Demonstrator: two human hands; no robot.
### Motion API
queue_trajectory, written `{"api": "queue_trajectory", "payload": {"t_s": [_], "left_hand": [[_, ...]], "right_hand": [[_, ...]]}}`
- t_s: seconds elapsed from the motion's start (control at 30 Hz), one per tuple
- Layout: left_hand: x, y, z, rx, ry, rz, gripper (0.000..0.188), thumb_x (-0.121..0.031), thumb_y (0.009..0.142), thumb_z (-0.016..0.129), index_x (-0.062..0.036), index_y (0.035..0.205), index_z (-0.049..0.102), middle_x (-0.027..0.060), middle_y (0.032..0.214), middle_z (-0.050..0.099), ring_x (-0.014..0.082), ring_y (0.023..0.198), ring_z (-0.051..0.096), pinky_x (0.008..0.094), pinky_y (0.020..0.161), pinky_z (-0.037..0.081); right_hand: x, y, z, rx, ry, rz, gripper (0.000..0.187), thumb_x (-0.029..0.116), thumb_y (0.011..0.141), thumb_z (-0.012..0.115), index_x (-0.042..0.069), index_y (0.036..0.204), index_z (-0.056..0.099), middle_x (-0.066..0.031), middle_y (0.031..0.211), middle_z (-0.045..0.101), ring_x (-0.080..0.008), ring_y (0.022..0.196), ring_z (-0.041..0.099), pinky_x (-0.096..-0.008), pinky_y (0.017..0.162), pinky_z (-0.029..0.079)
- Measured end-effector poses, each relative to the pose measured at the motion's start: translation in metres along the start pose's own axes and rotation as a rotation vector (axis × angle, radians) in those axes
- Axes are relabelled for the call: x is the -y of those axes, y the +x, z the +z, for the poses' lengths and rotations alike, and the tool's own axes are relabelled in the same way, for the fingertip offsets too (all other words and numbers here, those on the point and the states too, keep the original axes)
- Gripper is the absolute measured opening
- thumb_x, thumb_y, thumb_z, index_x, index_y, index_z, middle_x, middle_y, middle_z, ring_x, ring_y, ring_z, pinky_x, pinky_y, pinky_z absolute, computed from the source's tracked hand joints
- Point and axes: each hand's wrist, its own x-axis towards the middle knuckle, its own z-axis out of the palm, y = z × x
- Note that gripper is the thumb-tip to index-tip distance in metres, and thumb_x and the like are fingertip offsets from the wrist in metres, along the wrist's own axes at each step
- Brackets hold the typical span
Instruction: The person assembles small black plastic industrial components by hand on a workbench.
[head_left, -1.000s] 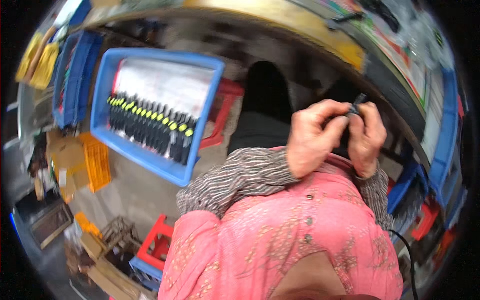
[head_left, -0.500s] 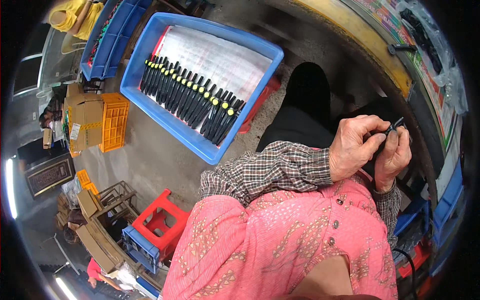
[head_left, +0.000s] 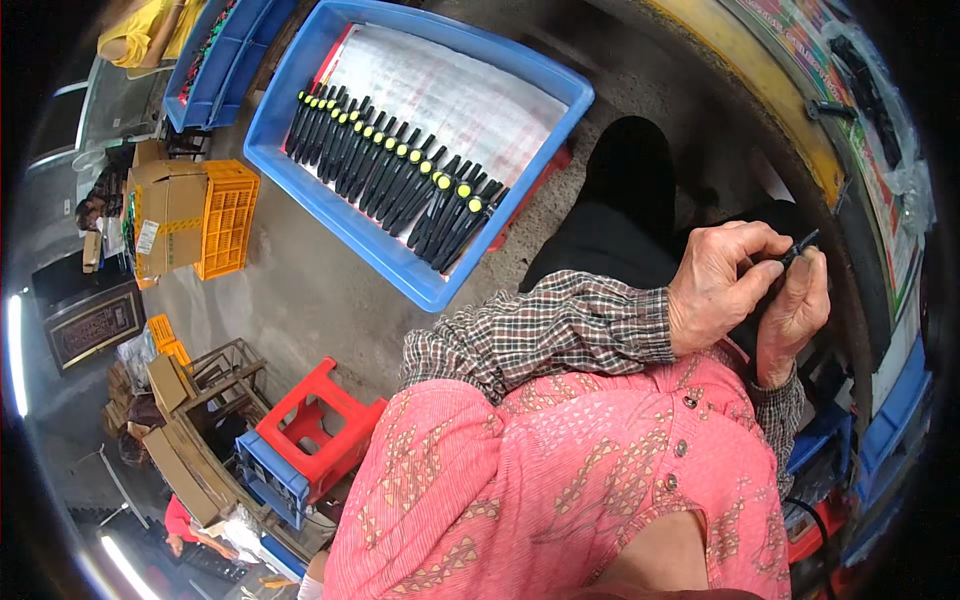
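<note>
Close together at the right, my hands hold a small dark piece [head_left: 800,248] with a slim pointed end; its kind I cannot make out. My left hand [head_left: 722,285] pinches it between thumb and forefinger. My right hand [head_left: 797,312] has its curled fingers pressed on the same piece from the other side. Most of the piece is hidden by the fingers. Left of my knees, a blue plastic tray [head_left: 350,248] lined with a white sheet holds a slanting row of several slim black tools [head_left: 385,180], each with a yellow-green round spot.
A worktable edge [head_left: 770,105] curves along the right, bearing a black part [head_left: 830,108] and a clear plastic bag [head_left: 905,180] of black pieces. A red stool [head_left: 340,440] stands lower left. Beyond are an orange crate [head_left: 228,220], a cardboard box [head_left: 170,225] and other people.
The view has shifted slightly, so the tray sits higher in the picture. Both hands stay together on the dark piece, whose slim end now points more plainly up and right.
</note>
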Motion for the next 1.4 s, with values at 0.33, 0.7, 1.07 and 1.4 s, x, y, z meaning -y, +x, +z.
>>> {"api": "queue_trajectory", "payload": {"t_s": [0.33,0.7,1.07,1.4], "left_hand": [[-0.001,-0.005,-0.009,0.01,0.018,-0.039,0.018,-0.001,0.085,0.058,0.006,0.101,0.062,0.0034,0.078,0.06,0.0032,0.056,0.054,0.0188,0.048,0.043],[0.0,-0.01,-0.011,-0.022,0.081,0.012,0.018,-0.002,0.084,0.058,0.006,0.101,0.062,0.0044,0.083,0.06,0.0034,0.058,0.054,0.019,0.049,0.044],[-0.039,-0.023,-0.08,-0.038,0.319,-0.032,0.024,0.001,0.082,0.063,0.0016,0.106,0.059,0.0047,0.086,0.061,0.0065,0.064,0.059,0.0197,0.053,0.047],[-0.082,-0.056,-0.243,-0.546,0.76,-0.003,0.019,0.0,0.081,0.063,0.0034,0.1,0.063,0.0042,0.083,0.067,0.0069,0.071,0.06,0.02,0.066,0.049]], "right_hand": [[0.005,0.003,0.0,0.088,-0.054,-0.126,0.021,0.019,0.094,0.052,0.0,0.088,0.053,-0.0083,0.075,0.048,-0.0185,0.064,0.049,-0.0285,0.057,0.04],[0.0,-0.004,0.005,0.059,0.01,-0.041,0.023,0.02,0.095,0.05,-0.001,0.087,0.054,-0.0078,0.073,0.051,-0.0151,0.062,0.049,-0.0273,0.056,0.04],[0.007,0.0,0.004,0.213,0.052,-0.1,0.014,0.008,0.088,0.061,0.001,0.081,0.051,-0.0035,0.069,0.043,-0.0119,0.06,0.042,-0.0235,0.054,0.035],[-0.002,0.0,0.005,0.241,-0.003,-0.101,0.015,0.004,0.085,0.064,0.001,0.078,0.051,-0.0035,0.067,0.042,-0.0115,0.058,0.041,-0.0242,0.052,0.034]]}}
